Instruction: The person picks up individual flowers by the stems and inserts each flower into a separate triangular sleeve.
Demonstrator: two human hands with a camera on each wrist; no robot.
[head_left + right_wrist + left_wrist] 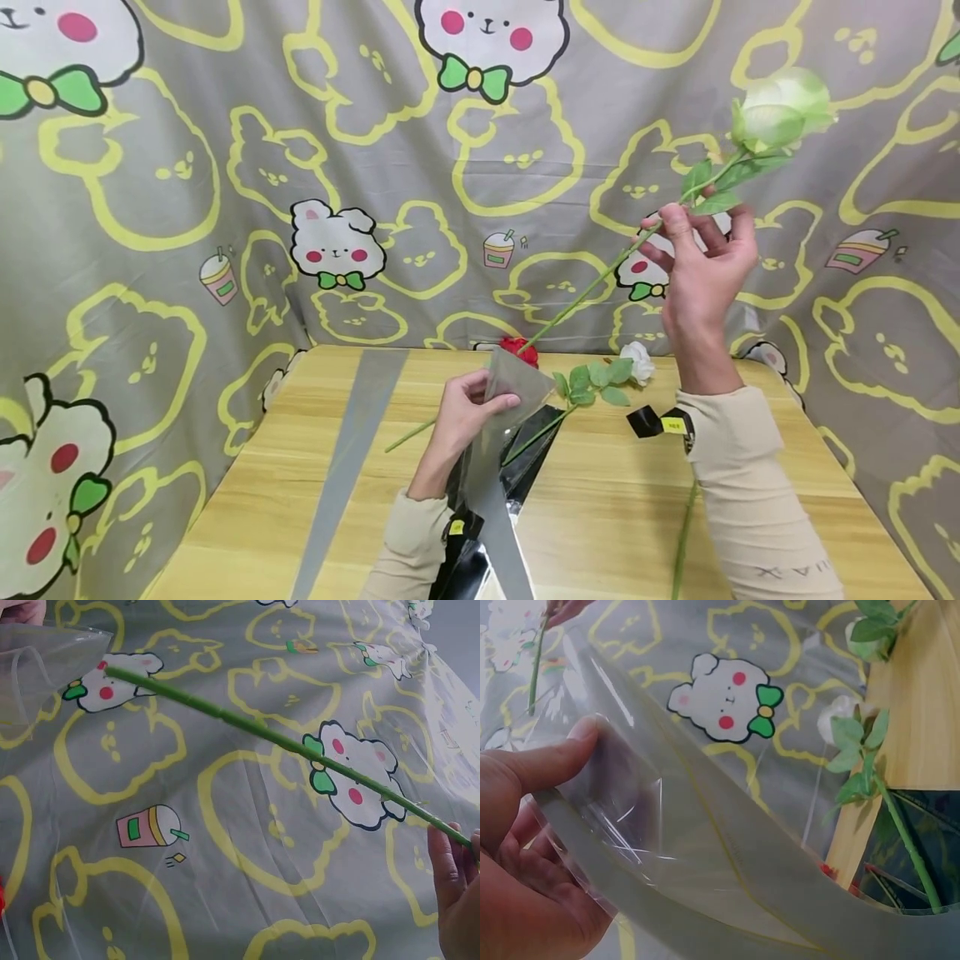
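your right grip (705, 267) is pinching the pale green rose (783, 117) by its stem, right at the leaves, bloom up and to the right. high hold probably leaves the long bare stem free to steer. it slants down-left; right wrist view has the end just beside the plastic sleeve (521, 379), not visibly in it.

your left grip (467, 417) is pinching that sleeve near its wide top, thumb one side, fingers the other. reads as holding the mouth up and parted toward the stem.

further out on the table (600, 500): red rose (516, 348) partly hidden behind the sleeve; white rose (637, 362) to its right, stem over a black sheet (534, 462). grey strip (352, 442) lies flat on the left, likely out of your way. another stem (684, 533) by your right forearm, can't tell its bloom. patterned curtain (420, 308) behind.
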